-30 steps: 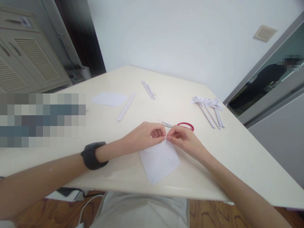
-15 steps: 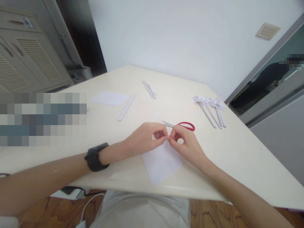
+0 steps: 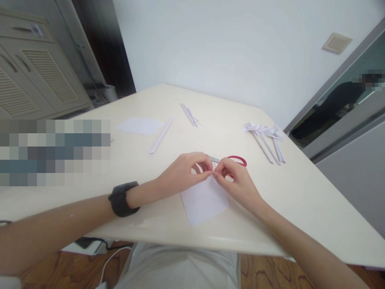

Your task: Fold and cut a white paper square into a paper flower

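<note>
White paper sheet sits near the bench edge, right in front of the person, far corner up at the fingertips. Left hand: thumb and index pinched narrow on that far corner, other fingers curled. Right hand: same pinch, same corner, tips meeting the left's. Exact detail between the tips too small to tell. Black watch on left wrist.

Scissors just beyond the hands, red handles partly hidden behind the right hand, blades pointing left. Paper tube lies slanted, left of the scissors and farther back; flat paper just left of its far end. Thin rolled sticks in a small bunch, farther back, near mid-bench. Folded paper pieces at far right, more rolled sticks running from under them toward the person.

Pale wall behind, switch plate upper right. Louvred cabinet upper left. Dark-clothed person at right. Wood floor below, white cable on it.
</note>
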